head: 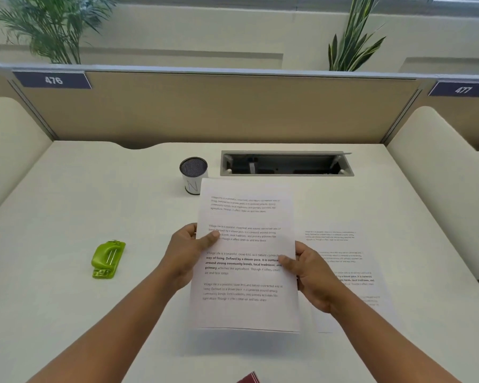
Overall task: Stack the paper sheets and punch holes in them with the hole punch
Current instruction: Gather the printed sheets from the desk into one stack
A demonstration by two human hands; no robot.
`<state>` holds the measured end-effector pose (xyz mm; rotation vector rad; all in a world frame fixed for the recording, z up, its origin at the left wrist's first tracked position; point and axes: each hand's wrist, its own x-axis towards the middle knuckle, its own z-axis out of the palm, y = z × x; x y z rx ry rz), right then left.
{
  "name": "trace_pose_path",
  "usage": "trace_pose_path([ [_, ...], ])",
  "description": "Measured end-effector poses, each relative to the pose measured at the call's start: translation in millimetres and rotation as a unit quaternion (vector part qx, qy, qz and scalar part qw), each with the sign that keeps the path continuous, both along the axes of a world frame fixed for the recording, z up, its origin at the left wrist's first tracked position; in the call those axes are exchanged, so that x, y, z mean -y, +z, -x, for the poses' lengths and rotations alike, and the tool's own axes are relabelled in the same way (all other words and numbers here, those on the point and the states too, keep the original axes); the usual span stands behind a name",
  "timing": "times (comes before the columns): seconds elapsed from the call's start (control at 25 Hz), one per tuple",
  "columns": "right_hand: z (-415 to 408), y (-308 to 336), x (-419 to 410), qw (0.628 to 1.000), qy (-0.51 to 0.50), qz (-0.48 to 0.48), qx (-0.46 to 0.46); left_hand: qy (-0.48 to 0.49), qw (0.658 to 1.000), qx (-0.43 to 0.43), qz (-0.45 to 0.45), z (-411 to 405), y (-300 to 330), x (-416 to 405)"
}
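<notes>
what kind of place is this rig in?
Most likely an open-plan office cubicle: a white desk enclosed by tan partition panels, numbered seat plates 476 and 477, and a cable hatch set into the desktop.

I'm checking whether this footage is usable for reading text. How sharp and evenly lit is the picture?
Head view: soft, even light; a faint shadow under the held sheet. Its bold lines read, the fainter lines blur. The sheet on the desk is washed out. Wide-angle bending curves the partition. The hole punch is clear.
</notes>
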<state>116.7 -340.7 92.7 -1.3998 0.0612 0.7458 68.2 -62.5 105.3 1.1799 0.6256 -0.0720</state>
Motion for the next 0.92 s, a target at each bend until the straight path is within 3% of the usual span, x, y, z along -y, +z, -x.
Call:
trace_pose_path([
  [0.16,0,-1,6,1.000,-0.018,-0.006,0.004,-0.094,0.995,-0.029,0.031,5,-15,3],
  [0.32,-14,-14,30,0.987,-0.049,0.145,0.051,-0.097,0.993,-0.023,-0.061,6,-32,12],
  [0.48,-23,-39,75,0.903,-0.136,0.392,0.110,-0.116,0.985,-0.042,-0.120,11,-51,21],
  [0.68,-31,-49,140,0.767,-0.113,0.628,0.065,-0.133,0.980,-0.051,-0.141,5,-62,28],
  [0.92,-21,-56,165,0.777,-0.110,0.619,0.001,-0.130,0.981,-0.053,-0.136,5,-59,35],
])
